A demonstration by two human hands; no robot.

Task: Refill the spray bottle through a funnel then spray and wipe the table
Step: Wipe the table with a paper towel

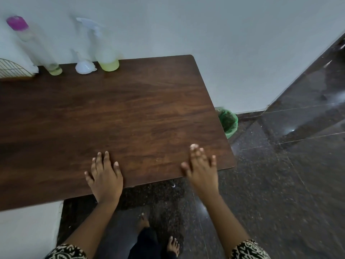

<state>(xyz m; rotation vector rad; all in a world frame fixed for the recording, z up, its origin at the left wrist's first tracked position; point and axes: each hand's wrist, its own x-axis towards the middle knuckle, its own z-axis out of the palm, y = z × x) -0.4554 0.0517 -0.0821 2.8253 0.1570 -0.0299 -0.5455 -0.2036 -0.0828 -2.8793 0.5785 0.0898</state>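
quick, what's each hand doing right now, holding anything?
Left hand: open, flat on the table, holding nothing.
Right hand: open, fingers spread at the table edge, holding nothing.

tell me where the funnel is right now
The white funnel sits upside down at the table's far left edge, between the purple-capped bottle and the spray bottle.

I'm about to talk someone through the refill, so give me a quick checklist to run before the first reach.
1. Both hands free: ok. The left hand and right hand lie open on the table, holding nothing.
2. Spray bottle upright at the far edge: ok.
3. Funnel beside it, not yet in the bottle: ok.
4. Refill bottle with purple cap present: ok.
5. Spray head unscrewed: not ok, still on.
6. Wiping cloth at hand: cannot tell, none in view.
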